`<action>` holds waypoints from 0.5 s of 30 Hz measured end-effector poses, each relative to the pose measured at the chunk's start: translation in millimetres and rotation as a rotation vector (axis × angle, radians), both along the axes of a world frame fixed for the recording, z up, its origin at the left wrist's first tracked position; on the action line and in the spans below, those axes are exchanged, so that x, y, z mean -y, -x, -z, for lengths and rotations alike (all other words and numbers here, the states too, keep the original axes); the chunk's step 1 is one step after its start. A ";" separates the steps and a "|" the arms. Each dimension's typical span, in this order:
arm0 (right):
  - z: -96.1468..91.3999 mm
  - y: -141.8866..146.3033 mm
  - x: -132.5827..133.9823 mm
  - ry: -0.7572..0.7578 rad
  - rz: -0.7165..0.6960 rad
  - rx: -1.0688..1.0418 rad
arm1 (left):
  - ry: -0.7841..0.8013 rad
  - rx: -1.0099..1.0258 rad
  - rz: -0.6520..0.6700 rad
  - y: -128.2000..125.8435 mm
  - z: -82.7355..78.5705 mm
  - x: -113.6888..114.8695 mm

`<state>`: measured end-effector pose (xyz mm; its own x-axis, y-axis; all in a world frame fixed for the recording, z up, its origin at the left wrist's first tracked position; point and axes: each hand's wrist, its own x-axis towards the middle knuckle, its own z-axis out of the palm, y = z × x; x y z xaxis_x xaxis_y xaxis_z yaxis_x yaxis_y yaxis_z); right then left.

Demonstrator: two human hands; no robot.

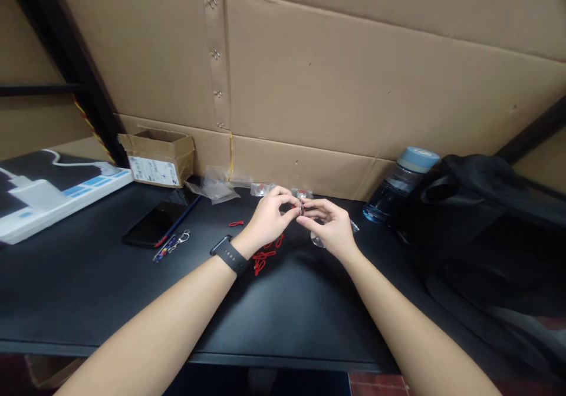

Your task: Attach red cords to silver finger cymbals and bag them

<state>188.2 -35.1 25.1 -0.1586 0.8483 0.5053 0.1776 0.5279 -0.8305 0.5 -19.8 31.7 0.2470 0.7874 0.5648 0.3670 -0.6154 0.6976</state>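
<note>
My left hand [270, 218], with a dark watch on the wrist, pinches a small thin shiny piece [302, 208] between thumb and forefinger. From the other side, the fingertips of my right hand [332, 226] close on that same piece. It is seen nearly edge-on, with a bit of red beside it, and its kind cannot be made out. Below my left hand lie several red cord loops [260, 260], partly hidden by the wrist. One more red loop [236, 224] lies apart to the left. A round silvery piece [317, 240] rests on the table, partly behind my right hand.
Clear plastic bags [216, 187] and small clear packets [262, 190] lie along the cardboard wall. To the left are a phone [159, 222], a keychain [172, 246], a small cardboard box [159, 157] and a power strip [88, 195]. A bottle [398, 184] and black bag [481, 243] stand right.
</note>
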 end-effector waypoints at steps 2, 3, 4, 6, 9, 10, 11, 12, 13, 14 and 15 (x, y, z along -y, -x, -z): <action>0.6 1.8 -0.2 0.037 -0.007 -0.034 | -0.016 -0.005 -0.015 -1.0 2.5 0.0; 1.1 2.5 -0.3 0.052 -0.007 -0.046 | -0.024 -0.009 -0.022 -1.7 3.6 0.2; 1.6 3.1 -0.4 0.064 -0.005 -0.053 | -0.033 -0.013 -0.028 -2.3 4.4 0.6; 2.9 3.3 -1.1 0.082 0.000 -0.063 | -0.053 -0.023 -0.045 -3.4 4.9 1.8; 4.3 1.8 -2.7 0.110 -0.011 -0.066 | -0.080 -0.030 -0.088 -3.8 3.5 3.4; 4.4 0.8 -3.4 0.114 -0.014 -0.052 | -0.087 -0.029 -0.101 -3.6 2.9 3.7; 4.2 -0.5 -4.1 0.112 -0.012 -0.031 | -0.093 -0.027 -0.113 -3.3 2.4 3.8; 3.8 -1.9 -4.9 0.101 -0.006 -0.005 | -0.099 -0.026 -0.123 -3.1 2.0 3.9; 3.3 -3.5 -5.6 0.080 0.003 0.023 | -0.103 -0.026 -0.132 -2.8 1.8 3.9; 2.8 -5.1 -6.3 0.052 0.012 0.053 | -0.106 -0.031 -0.138 -2.7 1.6 3.9; 2.4 -6.6 -7.0 0.021 0.019 0.083 | -0.107 -0.037 -0.140 -2.6 1.4 4.0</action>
<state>194.8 -28.1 22.7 -0.1833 0.8615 0.4734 0.2562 0.5068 -0.8231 3.1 -23.8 30.3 0.1612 0.7513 0.6399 0.4791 -0.6265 0.6148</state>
